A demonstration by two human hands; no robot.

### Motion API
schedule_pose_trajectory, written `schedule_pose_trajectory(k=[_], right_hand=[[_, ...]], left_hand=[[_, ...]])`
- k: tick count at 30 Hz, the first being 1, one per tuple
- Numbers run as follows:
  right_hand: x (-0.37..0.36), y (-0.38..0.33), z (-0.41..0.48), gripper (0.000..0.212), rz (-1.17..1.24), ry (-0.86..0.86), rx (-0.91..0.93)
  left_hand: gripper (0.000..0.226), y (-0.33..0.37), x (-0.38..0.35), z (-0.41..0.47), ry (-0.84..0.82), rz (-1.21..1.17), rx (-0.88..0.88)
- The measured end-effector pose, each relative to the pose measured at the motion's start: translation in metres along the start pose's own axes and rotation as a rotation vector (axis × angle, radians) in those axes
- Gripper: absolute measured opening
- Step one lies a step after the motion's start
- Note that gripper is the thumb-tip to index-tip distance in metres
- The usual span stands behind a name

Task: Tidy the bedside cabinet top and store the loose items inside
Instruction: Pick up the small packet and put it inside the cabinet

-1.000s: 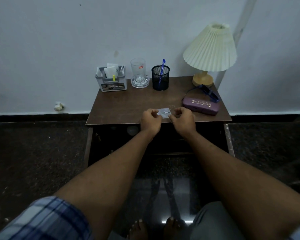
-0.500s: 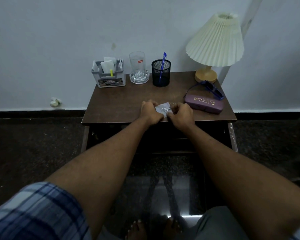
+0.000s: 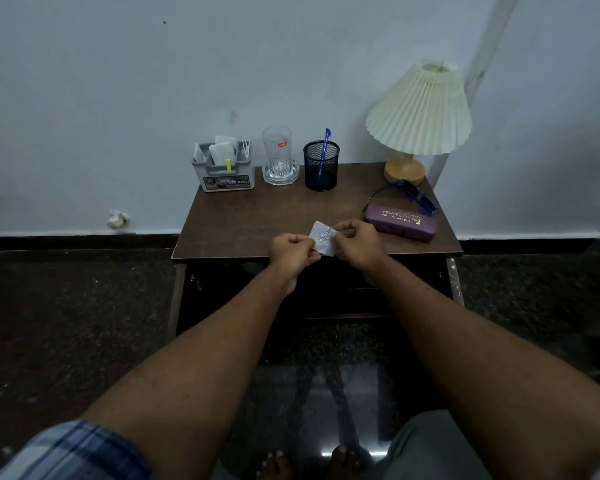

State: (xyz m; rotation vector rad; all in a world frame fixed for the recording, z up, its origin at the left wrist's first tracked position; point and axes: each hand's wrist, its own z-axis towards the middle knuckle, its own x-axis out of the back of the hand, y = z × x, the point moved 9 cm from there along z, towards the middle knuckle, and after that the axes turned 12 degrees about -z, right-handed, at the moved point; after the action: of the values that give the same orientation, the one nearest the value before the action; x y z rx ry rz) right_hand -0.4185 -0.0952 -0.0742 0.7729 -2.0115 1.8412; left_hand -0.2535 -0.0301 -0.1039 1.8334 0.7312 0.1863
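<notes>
Packet (image 3: 322,238): a small flat pouch, silvery and see-through, held just above the front edge of the cabinet top (image 3: 257,220).
Change: half a second ago the hands were bunched tight over it and it barely showed. Now they've drawn apart and the pouch is spread between them, with one corner tipped toward the wall.
Left hand (image 3: 290,250): fingers curled, thumb and forefinger pinching the near edge.
Right hand (image 3: 359,242): curled as well, pinching the far edge.
Meaning: it looks like it's being flattened or closed before stowing. It isn't inside yet, though the dark cabinet opening (image 3: 326,285) is right below.
Contents: a thin metallic shape shows through the film, too small to name.
Packet feel: glossy, crinkly film with soft corners. It's likely light and floppy.
Top: dark brown, smooth, square-edged.
Case (image 3: 400,223): purple and hard-looking, with rounded ends and gold lettering. The blue sunglasses (image 3: 413,199) lean against it.
Back row: grey plastic organiser (image 3: 224,171), clear glass (image 3: 277,150), black mesh cup (image 3: 321,166) holding a blue pen (image 3: 325,147), and a pleated cream lamp (image 3: 420,112).
</notes>
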Motion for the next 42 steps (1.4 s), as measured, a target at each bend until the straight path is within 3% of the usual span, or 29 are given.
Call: schedule_pose_trajectory(k=[3, 6, 10, 15, 21, 24, 28, 35, 42], right_hand=[[0.000, -0.003, -0.011, 0.023, 0.050, 0.005, -0.008], [0.000, -0.006, -0.019, 0.025, 0.071, -0.036, 0.004], [0.007, -0.021, -0.034, 0.027, 0.097, -0.103, 0.047], [0.012, -0.022, -0.050, 0.021, 0.268, -0.175, -0.106], [0.021, -0.013, -0.057, 0.013, 0.347, -0.061, -0.132], [0.020, -0.002, -0.059, 0.017, 0.347, -0.018, -0.157], [0.008, 0.018, -0.061, 0.004, 0.313, -0.021, -0.187], [-0.026, 0.063, -0.066, 0.010, 0.287, -0.147, -0.345], [-0.056, 0.100, -0.046, 0.012, 0.249, -0.119, -0.368]], left_hand=[[0.004, -0.008, 0.000, -0.014, -0.033, -0.053, 0.075], [0.014, -0.009, -0.002, -0.026, -0.089, -0.014, 0.125], [0.010, 0.008, 0.002, -0.036, -0.075, 0.010, 0.054], [0.003, 0.016, -0.001, -0.051, -0.085, -0.165, 0.064], [0.011, 0.004, 0.001, -0.063, -0.087, -0.194, 0.081], [0.011, -0.005, 0.004, -0.064, -0.073, -0.133, 0.088], [0.011, -0.019, 0.008, -0.063, -0.032, -0.098, 0.123], [0.016, -0.062, 0.021, -0.057, 0.018, -0.057, 0.190], [0.008, -0.104, 0.039, -0.030, 0.091, 0.003, 0.192]])
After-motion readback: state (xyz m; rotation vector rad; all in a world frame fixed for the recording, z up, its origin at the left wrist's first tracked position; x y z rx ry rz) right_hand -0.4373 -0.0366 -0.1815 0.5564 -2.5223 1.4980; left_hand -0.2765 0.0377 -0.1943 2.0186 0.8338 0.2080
